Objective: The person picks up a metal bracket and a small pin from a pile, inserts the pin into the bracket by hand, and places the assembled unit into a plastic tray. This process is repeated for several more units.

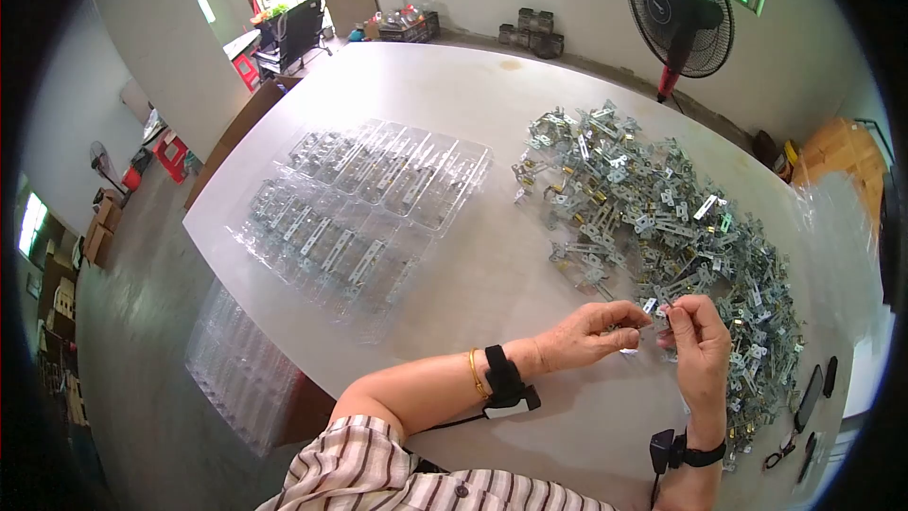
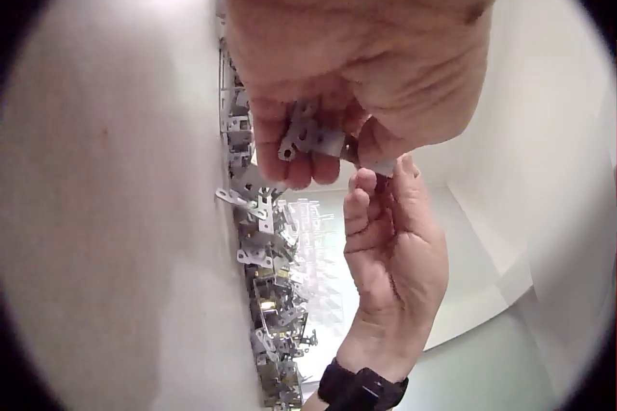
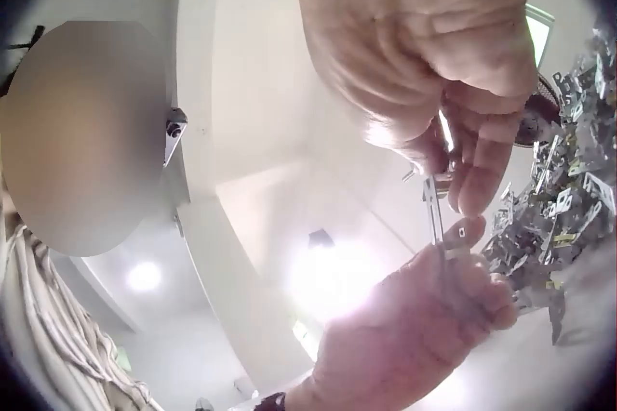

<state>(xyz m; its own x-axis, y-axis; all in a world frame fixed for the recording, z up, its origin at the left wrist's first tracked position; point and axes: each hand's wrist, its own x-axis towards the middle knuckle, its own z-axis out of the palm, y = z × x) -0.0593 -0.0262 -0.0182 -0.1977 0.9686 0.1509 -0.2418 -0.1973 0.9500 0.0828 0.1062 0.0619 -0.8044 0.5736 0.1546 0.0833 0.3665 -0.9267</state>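
Observation:
In the head view the left hand (image 1: 591, 333) and the right hand (image 1: 698, 345) meet at the near side of a large pile of metal brackets (image 1: 662, 218). The left wrist view shows the left hand (image 2: 357, 64) gripping a small metal bracket (image 2: 313, 138) among its curled fingers, with fingertips of the right hand (image 2: 395, 247) close against it. In the right wrist view, thumb and fingers of the right hand (image 3: 434, 74) pinch a thin metal part (image 3: 434, 209) that reaches down to the left hand (image 3: 405, 334). Fingers hide some of the metal.
Clear plastic trays (image 1: 350, 213) holding rows of brackets lie on the left of the white table (image 1: 473, 76). More trays (image 1: 236, 350) are stacked below its left edge. Scissors (image 1: 780, 454) and dark tools lie at the right. A fan (image 1: 676, 9) stands behind.

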